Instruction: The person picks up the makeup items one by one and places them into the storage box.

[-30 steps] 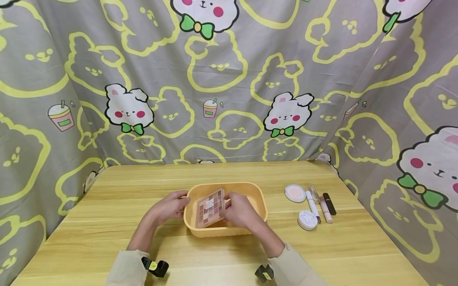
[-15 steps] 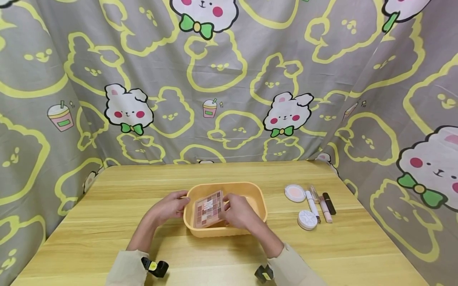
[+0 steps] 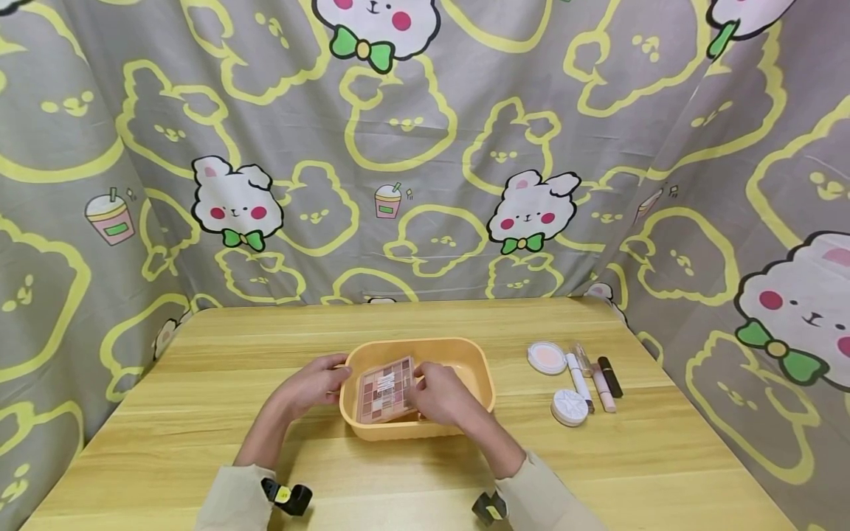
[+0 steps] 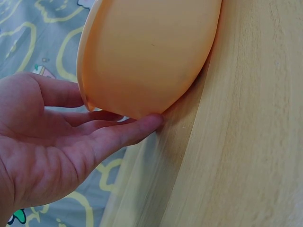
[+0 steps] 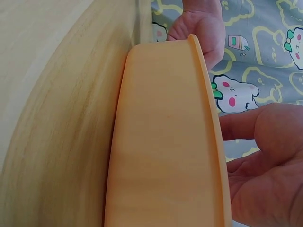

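Observation:
An orange plastic basket [image 3: 481,369] stands on the wooden table. Inside it lies an eyeshadow palette [image 3: 385,391], slightly tilted, its rows of pink and brown shades facing up. The right hand [image 3: 438,394] reaches over the near rim and pinches the palette's right edge; in the right wrist view its fingertips are hidden behind the basket wall. At the basket's left end, the left hand [image 3: 319,385] holds the rim. Its thumb is at the rim and its other fingers lie along the outer wall, as the left wrist view shows.
Right of the basket lie a pink-faced compact [image 3: 547,358], a round white embossed case [image 3: 569,408], a white tube [image 3: 580,380], a pink tube [image 3: 604,391], a clear tube [image 3: 583,359] and a black tube [image 3: 609,377]. A patterned curtain [image 3: 425,162] hangs behind the table.
The palette has sunk lower into the basket, lies flatter and sits slightly farther left, with the right hand still on its edge. The left hand keeps its place on the rim.

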`<state>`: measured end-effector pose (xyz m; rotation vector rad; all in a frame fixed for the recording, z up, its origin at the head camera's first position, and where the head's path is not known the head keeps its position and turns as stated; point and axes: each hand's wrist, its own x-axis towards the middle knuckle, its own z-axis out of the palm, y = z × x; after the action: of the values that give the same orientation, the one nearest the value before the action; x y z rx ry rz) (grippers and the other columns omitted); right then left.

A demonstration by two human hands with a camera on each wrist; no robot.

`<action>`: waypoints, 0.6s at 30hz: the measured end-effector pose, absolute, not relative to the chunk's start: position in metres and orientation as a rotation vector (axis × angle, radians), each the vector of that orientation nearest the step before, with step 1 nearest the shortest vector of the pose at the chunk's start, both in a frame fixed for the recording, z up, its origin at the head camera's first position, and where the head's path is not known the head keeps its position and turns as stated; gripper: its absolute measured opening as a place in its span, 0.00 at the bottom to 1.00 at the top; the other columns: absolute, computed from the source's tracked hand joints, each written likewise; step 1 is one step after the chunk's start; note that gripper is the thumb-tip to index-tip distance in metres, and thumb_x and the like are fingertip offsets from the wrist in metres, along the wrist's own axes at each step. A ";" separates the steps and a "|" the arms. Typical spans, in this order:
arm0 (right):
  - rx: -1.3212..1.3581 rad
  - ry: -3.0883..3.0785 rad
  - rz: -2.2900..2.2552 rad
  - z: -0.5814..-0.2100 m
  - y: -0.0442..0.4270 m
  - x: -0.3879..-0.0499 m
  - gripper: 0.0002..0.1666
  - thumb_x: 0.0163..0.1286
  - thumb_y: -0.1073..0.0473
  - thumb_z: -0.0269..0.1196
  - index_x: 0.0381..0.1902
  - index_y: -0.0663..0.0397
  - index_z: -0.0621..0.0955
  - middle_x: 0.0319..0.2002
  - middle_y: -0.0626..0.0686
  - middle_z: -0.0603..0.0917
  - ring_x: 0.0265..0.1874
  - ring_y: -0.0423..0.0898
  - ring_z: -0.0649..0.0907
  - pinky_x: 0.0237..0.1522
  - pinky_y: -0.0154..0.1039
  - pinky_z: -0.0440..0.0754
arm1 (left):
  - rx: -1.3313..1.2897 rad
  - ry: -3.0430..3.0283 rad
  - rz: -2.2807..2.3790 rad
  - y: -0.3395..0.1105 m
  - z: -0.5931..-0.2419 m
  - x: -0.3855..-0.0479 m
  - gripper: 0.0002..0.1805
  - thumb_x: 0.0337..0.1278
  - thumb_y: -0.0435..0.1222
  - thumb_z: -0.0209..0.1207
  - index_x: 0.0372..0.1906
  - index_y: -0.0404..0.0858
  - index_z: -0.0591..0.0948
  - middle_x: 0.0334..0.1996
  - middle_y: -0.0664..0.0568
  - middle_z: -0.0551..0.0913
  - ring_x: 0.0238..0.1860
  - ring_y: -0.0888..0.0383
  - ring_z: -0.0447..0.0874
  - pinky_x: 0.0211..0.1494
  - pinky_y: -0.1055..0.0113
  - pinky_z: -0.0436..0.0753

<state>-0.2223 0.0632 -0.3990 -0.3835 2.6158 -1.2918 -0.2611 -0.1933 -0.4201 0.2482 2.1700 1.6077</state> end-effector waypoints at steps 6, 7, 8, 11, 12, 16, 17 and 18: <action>-0.387 2.647 -1.233 -0.400 0.064 -0.223 0.25 0.72 0.61 0.58 0.60 0.75 0.75 0.39 0.60 0.86 0.24 0.44 0.81 0.20 0.35 0.75 | 0.254 2.169 1.608 -0.194 -0.421 -0.261 0.30 0.79 0.37 0.43 0.76 0.25 0.57 0.66 0.29 0.73 0.65 0.40 0.77 0.61 0.52 0.84; -0.387 2.651 -1.224 -0.400 0.064 -0.223 0.24 0.72 0.61 0.58 0.60 0.75 0.75 0.39 0.60 0.86 0.24 0.44 0.81 0.20 0.35 0.75 | 0.254 2.170 1.609 -0.194 -0.421 -0.261 0.30 0.79 0.37 0.43 0.76 0.25 0.57 0.66 0.29 0.73 0.65 0.40 0.77 0.60 0.52 0.84; -0.388 2.655 -1.216 -0.400 0.064 -0.223 0.24 0.72 0.62 0.58 0.59 0.75 0.75 0.39 0.60 0.86 0.24 0.44 0.81 0.21 0.35 0.75 | 0.255 2.170 1.609 -0.194 -0.421 -0.261 0.30 0.79 0.37 0.43 0.76 0.25 0.57 0.66 0.29 0.73 0.64 0.40 0.77 0.60 0.52 0.84; -0.384 2.663 -1.195 -0.402 0.064 -0.223 0.24 0.72 0.61 0.58 0.59 0.75 0.75 0.38 0.59 0.86 0.23 0.44 0.80 0.20 0.35 0.74 | 0.257 2.168 1.613 -0.194 -0.421 -0.261 0.30 0.79 0.37 0.43 0.76 0.25 0.57 0.65 0.29 0.74 0.64 0.41 0.77 0.60 0.53 0.84; -0.383 2.666 -1.186 -0.402 0.064 -0.223 0.24 0.72 0.61 0.58 0.59 0.75 0.75 0.38 0.59 0.86 0.23 0.44 0.79 0.19 0.35 0.73 | 0.257 2.168 1.615 -0.194 -0.421 -0.261 0.30 0.79 0.37 0.43 0.76 0.25 0.57 0.65 0.29 0.74 0.64 0.41 0.78 0.60 0.53 0.84; -0.372 2.678 -1.139 -0.403 0.064 -0.224 0.23 0.72 0.61 0.58 0.57 0.75 0.77 0.33 0.56 0.84 0.20 0.43 0.77 0.18 0.34 0.71 | 0.256 2.166 1.615 -0.194 -0.419 -0.261 0.30 0.79 0.37 0.43 0.76 0.25 0.57 0.64 0.30 0.74 0.63 0.42 0.78 0.58 0.54 0.84; -0.369 2.680 -1.128 -0.403 0.064 -0.224 0.23 0.72 0.60 0.58 0.57 0.74 0.77 0.32 0.55 0.84 0.20 0.43 0.76 0.18 0.34 0.70 | 0.256 2.166 1.615 -0.194 -0.419 -0.261 0.30 0.79 0.37 0.43 0.76 0.25 0.57 0.64 0.30 0.74 0.63 0.42 0.78 0.58 0.54 0.84; -0.367 2.678 -1.122 -0.403 0.064 -0.224 0.22 0.72 0.60 0.58 0.56 0.74 0.77 0.30 0.54 0.83 0.19 0.43 0.75 0.17 0.33 0.69 | 0.256 2.166 1.614 -0.194 -0.419 -0.260 0.30 0.79 0.37 0.43 0.76 0.25 0.57 0.64 0.30 0.75 0.62 0.42 0.78 0.58 0.55 0.85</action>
<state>-0.2242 0.0636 -0.4034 -0.3668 2.6777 -1.1216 -0.2605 -0.1937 -0.4189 0.2558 2.1662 1.6137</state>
